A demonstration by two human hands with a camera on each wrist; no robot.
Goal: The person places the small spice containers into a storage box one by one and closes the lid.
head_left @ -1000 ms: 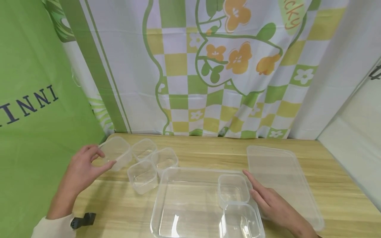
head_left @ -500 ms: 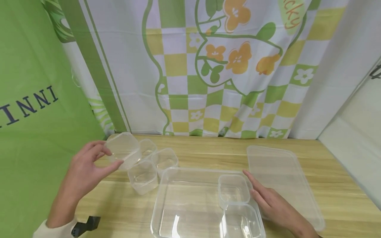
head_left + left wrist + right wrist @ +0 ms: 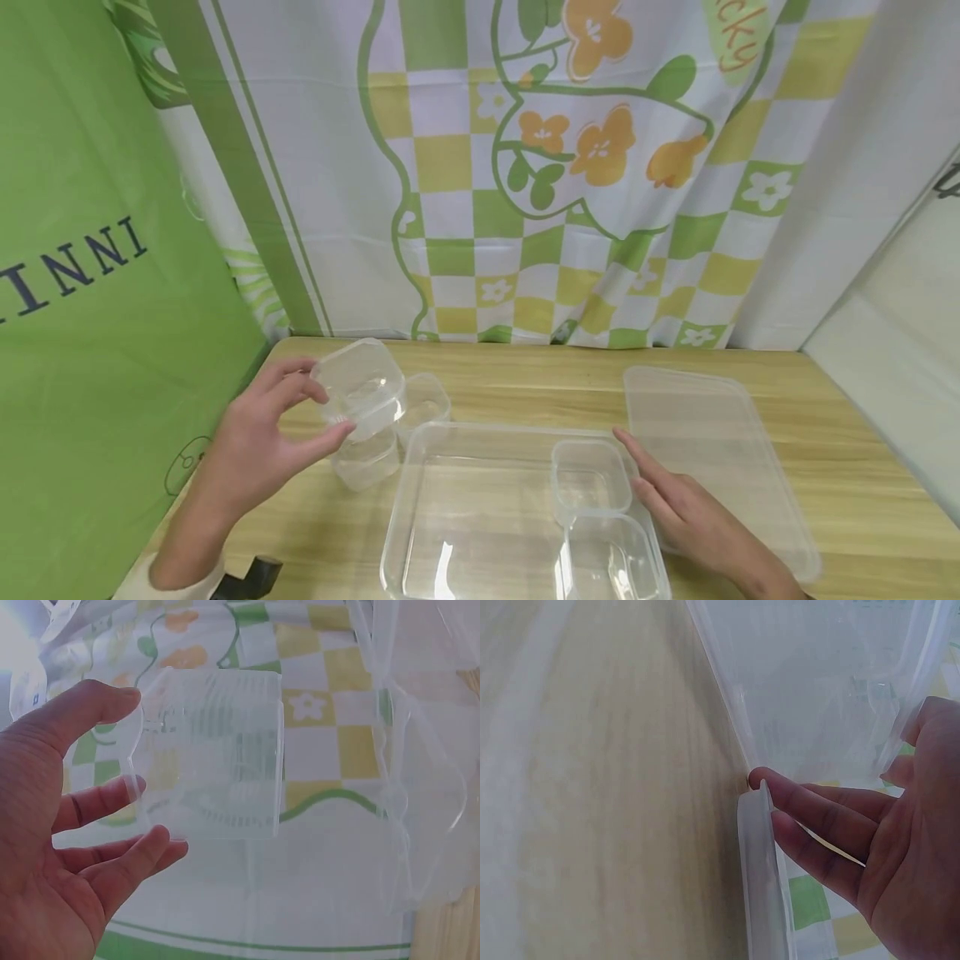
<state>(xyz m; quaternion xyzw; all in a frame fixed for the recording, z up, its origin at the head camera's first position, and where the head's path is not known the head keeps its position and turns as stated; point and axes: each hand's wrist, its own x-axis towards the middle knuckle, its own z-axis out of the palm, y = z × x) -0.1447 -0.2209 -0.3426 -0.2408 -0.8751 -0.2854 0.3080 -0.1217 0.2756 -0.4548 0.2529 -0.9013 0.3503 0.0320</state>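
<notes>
My left hand (image 3: 251,442) pinches a small clear plastic food container (image 3: 360,383) by its near-left edge, thumb on one side and fingers on the other. It is held tilted above other small containers. In the left wrist view the held container (image 3: 206,754) is see-through, against the curtain. My right hand (image 3: 697,517) rests with straight fingers against the right side of a large clear box (image 3: 465,533). Two small containers, one behind (image 3: 590,477) and one in front (image 3: 609,558), sit in the box's right part. In the right wrist view the fingertips (image 3: 761,778) lie near the box's lower edge.
Two small containers, one in front (image 3: 367,467) and one behind (image 3: 427,404), stand left of the box; the held one hides part of that group. A flat clear lid (image 3: 712,467) lies at the right of the wooden table (image 3: 540,383). A patterned curtain (image 3: 525,275) hangs behind.
The left hand has raised the small container from the table's far left corner and carried it right, over the other small containers. My right hand and the large box have stayed put.
</notes>
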